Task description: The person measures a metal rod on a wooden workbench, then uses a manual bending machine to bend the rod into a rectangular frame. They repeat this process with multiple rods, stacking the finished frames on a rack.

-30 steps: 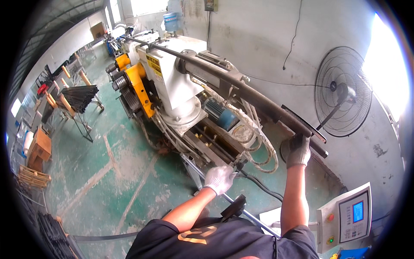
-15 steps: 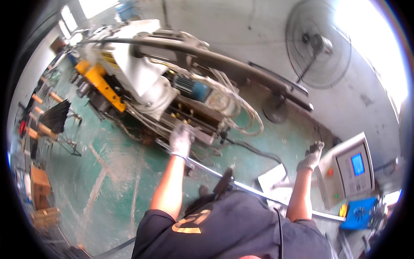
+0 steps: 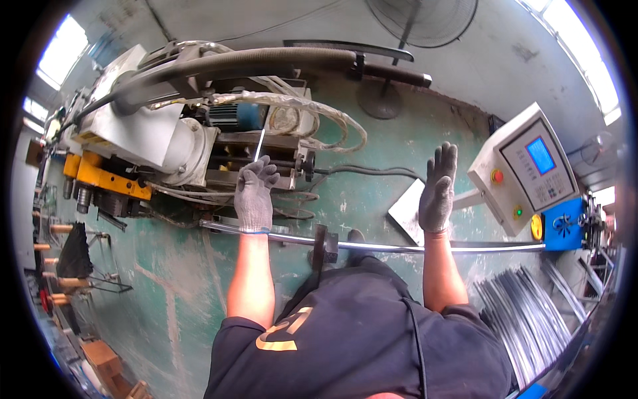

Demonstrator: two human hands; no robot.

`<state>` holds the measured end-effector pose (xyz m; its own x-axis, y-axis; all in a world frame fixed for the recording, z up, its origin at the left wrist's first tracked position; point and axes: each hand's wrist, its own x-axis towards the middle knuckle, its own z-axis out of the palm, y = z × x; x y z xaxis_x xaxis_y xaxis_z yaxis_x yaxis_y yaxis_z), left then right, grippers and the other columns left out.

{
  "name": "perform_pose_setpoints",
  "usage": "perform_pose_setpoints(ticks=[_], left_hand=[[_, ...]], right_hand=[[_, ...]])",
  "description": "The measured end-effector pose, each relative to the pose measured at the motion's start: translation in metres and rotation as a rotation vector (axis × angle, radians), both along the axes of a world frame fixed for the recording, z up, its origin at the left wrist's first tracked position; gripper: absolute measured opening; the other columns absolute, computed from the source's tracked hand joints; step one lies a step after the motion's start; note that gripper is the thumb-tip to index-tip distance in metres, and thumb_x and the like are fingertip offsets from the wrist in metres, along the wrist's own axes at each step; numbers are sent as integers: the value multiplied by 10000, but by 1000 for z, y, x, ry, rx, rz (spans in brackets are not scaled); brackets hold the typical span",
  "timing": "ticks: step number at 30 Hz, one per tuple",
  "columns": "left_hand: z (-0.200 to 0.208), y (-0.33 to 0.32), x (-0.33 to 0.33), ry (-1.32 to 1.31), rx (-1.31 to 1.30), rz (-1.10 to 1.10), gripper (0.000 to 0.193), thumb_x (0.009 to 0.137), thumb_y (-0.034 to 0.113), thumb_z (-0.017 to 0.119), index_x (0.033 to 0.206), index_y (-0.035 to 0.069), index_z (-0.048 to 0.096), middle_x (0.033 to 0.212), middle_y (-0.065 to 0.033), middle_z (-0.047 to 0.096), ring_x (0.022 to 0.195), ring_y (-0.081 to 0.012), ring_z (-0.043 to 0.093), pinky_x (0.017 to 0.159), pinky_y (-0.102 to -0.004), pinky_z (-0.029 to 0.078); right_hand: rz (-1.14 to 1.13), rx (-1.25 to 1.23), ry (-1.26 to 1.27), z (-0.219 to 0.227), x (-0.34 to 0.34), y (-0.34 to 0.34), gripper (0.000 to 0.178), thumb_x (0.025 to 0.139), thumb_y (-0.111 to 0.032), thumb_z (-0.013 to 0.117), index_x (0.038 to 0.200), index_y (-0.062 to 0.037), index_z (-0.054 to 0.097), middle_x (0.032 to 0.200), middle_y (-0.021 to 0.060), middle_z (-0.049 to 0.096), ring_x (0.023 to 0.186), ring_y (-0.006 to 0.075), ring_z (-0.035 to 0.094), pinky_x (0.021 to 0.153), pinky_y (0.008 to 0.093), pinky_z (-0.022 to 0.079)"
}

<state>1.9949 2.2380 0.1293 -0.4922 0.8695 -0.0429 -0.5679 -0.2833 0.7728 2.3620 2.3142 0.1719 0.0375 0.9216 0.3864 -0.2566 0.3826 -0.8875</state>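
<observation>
My left hand (image 3: 254, 199), in a grey knit glove, has its fingers closed around a slim pale rod (image 3: 260, 145) that points up and away from me. The hand hovers at the near side of a machine with a white body (image 3: 136, 136). My right hand (image 3: 438, 189), also gloved, is flat with its fingers stretched and holds nothing. It is raised to the left of a control box (image 3: 525, 169). A long shiny metal tube (image 3: 379, 247) runs crosswise beneath both forearms. A dark upright bracket (image 3: 319, 246) stands against it, close in front of me.
The machine carries a yellow block (image 3: 109, 178), a blue motor (image 3: 240, 117) and looping hoses (image 3: 345, 126). A standing fan (image 3: 425, 16) is by the far wall. Many metal strips (image 3: 525, 319) lie at lower right, near a blue unit (image 3: 561, 223). Cardboard boxes (image 3: 103, 362) sit at lower left.
My view has turned and steadied. The left hand now shows the slim rod pointing upward more clearly. My right hand has straightened its fingers and stands more to the left of the control box.
</observation>
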Motion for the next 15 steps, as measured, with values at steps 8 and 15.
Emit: perform_pose_setpoints(ticks=[8, 15], left_hand=[[48, -16, 15, 148, 282, -64, 407, 1051, 377, 515, 1311, 75, 598, 1451, -149, 551, 1272, -301, 567, 1045, -466, 452], [73, -23, 42, 371, 272, -36, 398, 1064, 358, 496, 1287, 43, 594, 1429, -173, 558, 1269, -297, 572, 1058, -465, 448]], right_hand=[[-38, 116, -132, 28, 17, -11, 1146, 871, -786, 491, 1626, -52, 40, 1702, 137, 76, 1572, 276, 69, 1263, 452, 33], [429, 125, -472, 61, -10, -20, 1231, 787, -822, 597, 1612, -20, 159, 1664, 187, 228, 1552, 307, 181, 1250, 430, 151]])
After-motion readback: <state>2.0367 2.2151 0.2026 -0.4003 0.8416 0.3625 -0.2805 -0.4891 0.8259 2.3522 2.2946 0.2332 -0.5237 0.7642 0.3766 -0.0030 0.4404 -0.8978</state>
